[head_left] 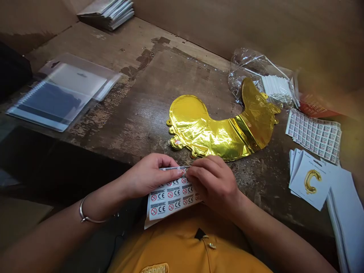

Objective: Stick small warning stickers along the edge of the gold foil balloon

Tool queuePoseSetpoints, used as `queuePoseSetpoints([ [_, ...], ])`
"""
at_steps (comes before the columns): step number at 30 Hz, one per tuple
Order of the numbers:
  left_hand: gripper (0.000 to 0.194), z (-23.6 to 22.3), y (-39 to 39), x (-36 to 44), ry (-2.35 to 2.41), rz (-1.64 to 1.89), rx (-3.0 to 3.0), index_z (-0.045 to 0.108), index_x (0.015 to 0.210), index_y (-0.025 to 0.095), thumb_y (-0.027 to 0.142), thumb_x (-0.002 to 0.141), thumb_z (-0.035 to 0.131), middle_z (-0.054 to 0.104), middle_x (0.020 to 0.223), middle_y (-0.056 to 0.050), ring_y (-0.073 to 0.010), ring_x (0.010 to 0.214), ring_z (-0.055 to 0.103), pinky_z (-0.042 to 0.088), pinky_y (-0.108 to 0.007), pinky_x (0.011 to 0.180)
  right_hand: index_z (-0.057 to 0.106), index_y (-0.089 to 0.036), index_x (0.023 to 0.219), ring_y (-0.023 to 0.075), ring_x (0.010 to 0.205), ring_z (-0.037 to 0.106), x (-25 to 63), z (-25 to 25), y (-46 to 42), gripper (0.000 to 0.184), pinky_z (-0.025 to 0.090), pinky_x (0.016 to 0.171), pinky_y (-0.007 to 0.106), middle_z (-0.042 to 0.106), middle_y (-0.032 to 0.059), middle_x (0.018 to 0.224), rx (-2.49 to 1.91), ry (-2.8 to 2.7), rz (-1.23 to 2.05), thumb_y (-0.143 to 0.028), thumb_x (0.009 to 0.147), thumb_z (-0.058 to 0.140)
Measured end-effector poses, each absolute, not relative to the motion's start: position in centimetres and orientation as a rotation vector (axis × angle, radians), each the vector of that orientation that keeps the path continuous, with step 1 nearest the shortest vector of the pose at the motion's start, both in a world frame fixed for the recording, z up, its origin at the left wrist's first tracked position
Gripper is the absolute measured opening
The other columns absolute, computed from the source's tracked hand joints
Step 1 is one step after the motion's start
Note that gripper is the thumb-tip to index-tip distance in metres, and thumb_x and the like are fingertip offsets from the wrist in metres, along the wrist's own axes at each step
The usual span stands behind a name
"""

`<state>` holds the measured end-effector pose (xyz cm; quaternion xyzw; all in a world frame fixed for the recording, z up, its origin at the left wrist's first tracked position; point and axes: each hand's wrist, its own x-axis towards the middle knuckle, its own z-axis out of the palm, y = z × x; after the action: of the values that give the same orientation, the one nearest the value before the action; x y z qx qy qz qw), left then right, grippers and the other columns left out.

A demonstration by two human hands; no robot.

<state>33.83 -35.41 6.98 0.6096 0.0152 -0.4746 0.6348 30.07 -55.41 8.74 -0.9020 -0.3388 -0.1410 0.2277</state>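
A sheet of white warning and CE stickers (170,199) is held over my lap, just below the table's front edge. My left hand (155,174) grips the sheet's upper edge, thumb on the printed face and fingers behind. At the upper right corner, my right hand (214,182) pinches the same sheet; its fingertips meet near the left thumb, and whether a single sticker is lifted there I cannot tell. Just beyond both hands lies a flat gold foil balloon (218,136), curved like a C and folded on its right part, its tabs towards the left hand.
Clear plastic sleeves (57,94) lie at the left, a paper stack (108,13) at the back. On the right are a clear bag of white sticks (277,87), a red basket (315,106), small-label sheets (314,134), "C" balloon cards (308,178) and white sheets (345,212).
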Motion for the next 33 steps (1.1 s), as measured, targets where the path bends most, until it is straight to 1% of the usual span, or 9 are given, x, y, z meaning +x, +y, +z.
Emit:
queuePoseSetpoints([
  [3,0.033,7.2,-35.5,33.7,0.024,-1.074,1.453,0.064,0.077,0.013,0.046,0.072,0.071,0.061,0.064,0.002,-0.0093,0.054,0.051,0.039,-0.02,0.051,0.064,-0.017,0.092,0.0176,0.085,0.057,30.0,9.4,-55.3,0.007,0.048,0.079,0.034,0.067,0.0066,0.09,-2.453,-0.697,-0.317,-0.017,0.087,0.059],
  [5,0.033,7.4,-35.6,33.7,0.022,-1.056,1.488,0.063,0.078,0.014,0.045,0.073,0.069,0.06,0.064,0.002,-0.0096,0.054,0.05,0.038,-0.02,0.05,0.064,-0.017,0.103,0.0207,0.092,0.057,29.8,9.6,-55.4,0.017,0.048,0.084,0.038,0.068,0.0086,0.098,-2.502,-0.611,-0.298,-0.021,0.086,0.062],
  [7,0.031,7.7,-35.7,33.6,0.009,-1.027,1.518,0.064,0.077,0.014,0.044,0.073,0.068,0.06,0.064,0.002,-0.0102,0.055,0.051,0.039,-0.02,0.05,0.064,-0.017,0.106,0.0206,0.093,0.059,29.6,9.5,-55.6,0.021,0.049,0.083,0.038,0.07,0.008,0.098,-2.51,-0.563,-0.221,-0.023,0.086,0.063],
  [13,0.028,8.0,-35.8,33.2,-0.095,-0.954,1.609,0.067,0.077,0.014,0.042,0.073,0.068,0.061,0.067,0.0,-0.0122,0.06,0.054,0.043,-0.021,0.053,0.066,-0.019,0.087,0.0149,0.075,0.063,29.5,9.3,-55.8,0.005,0.048,0.068,0.028,0.07,0.0012,0.079,-2.414,-0.365,0.078,-0.023,0.086,0.062],
  [16,0.028,8.0,-35.7,33.1,-0.031,-0.915,1.617,0.066,0.08,0.015,0.039,0.068,0.073,0.063,0.068,0.0,-0.013,0.062,0.057,0.045,-0.022,0.055,0.065,-0.02,0.079,0.0137,0.071,0.062,29.5,9.5,-55.9,0.006,0.045,0.064,0.026,0.068,-0.0002,0.073,-2.411,-0.318,0.082,-0.021,0.085,0.062],
  [23,0.032,7.7,-35.3,33.3,0.067,-0.998,1.484,0.064,0.073,0.013,0.043,0.069,0.074,0.061,0.061,0.001,-0.0093,0.053,0.053,0.042,-0.019,0.049,0.064,-0.019,0.074,0.0103,0.062,0.058,29.4,10.1,-56.1,0.01,0.044,0.058,0.022,0.065,-0.0018,0.068,-2.218,-0.205,0.215,-0.022,0.084,0.063],
  [28,0.04,7.0,-35.1,33.3,0.097,-0.95,1.335,0.066,0.089,0.015,0.037,0.06,0.083,0.069,0.074,0.0,-0.0118,0.063,0.061,0.049,-0.022,0.059,0.062,-0.018,0.069,0.0099,0.058,0.055,29.4,10.0,-56.2,0.014,0.042,0.054,0.021,0.062,-0.0024,0.063,-2.211,-0.113,0.141,-0.024,0.082,0.065],
  [31,0.033,6.7,-35.4,33.0,0.105,-0.95,1.338,0.064,0.082,0.014,0.036,0.064,0.081,0.064,0.066,0.003,-0.0089,0.057,0.056,0.046,-0.02,0.055,0.06,-0.018,0.068,0.0101,0.056,0.054,29.3,9.9,-56.4,0.015,0.042,0.053,0.021,0.061,-0.0024,0.061,-2.25,-0.12,0.107,-0.024,0.082,0.064],
  [33,0.031,6.5,-35.7,32.7,0.119,-0.95,1.349,0.062,0.079,0.013,0.038,0.068,0.078,0.062,0.063,0.004,-0.0079,0.055,0.054,0.044,-0.019,0.053,0.063,-0.019,0.075,0.0121,0.064,0.058,29.2,9.8,-56.6,0.009,0.045,0.059,0.023,0.065,-0.0007,0.069,-2.3,-0.179,0.089,-0.023,0.083,0.064],
])
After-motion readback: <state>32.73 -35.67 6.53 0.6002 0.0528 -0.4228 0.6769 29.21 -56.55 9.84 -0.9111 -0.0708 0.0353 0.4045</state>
